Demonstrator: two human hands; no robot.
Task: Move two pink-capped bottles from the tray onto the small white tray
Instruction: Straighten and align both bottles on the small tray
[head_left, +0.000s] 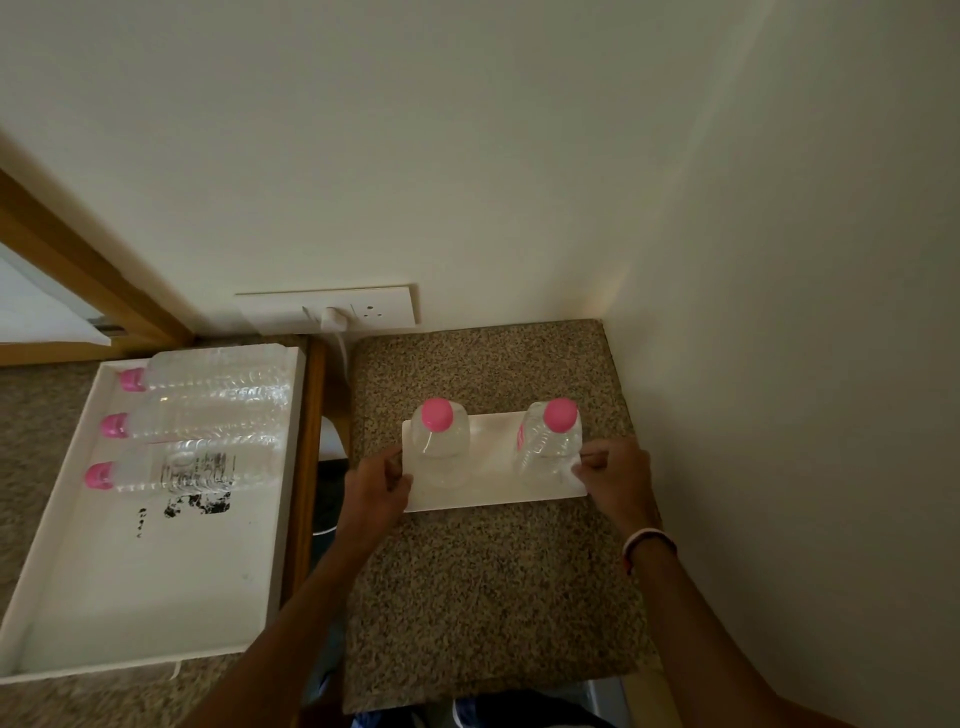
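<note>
Left hand (378, 486) and right hand (615, 480) pinch the small white tray (493, 480) ends — two pink-capped bottles (440, 447) upright on it.

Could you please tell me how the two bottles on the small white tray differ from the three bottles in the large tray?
The two bottles on the small white tray, the left bottle and the right bottle, stand upright and apart; the three bottles in the large tray lie on their sides, side by side. The left hand and right hand grip the small tray's ends; nothing touches the large one. All five are clear with pink caps.
</note>
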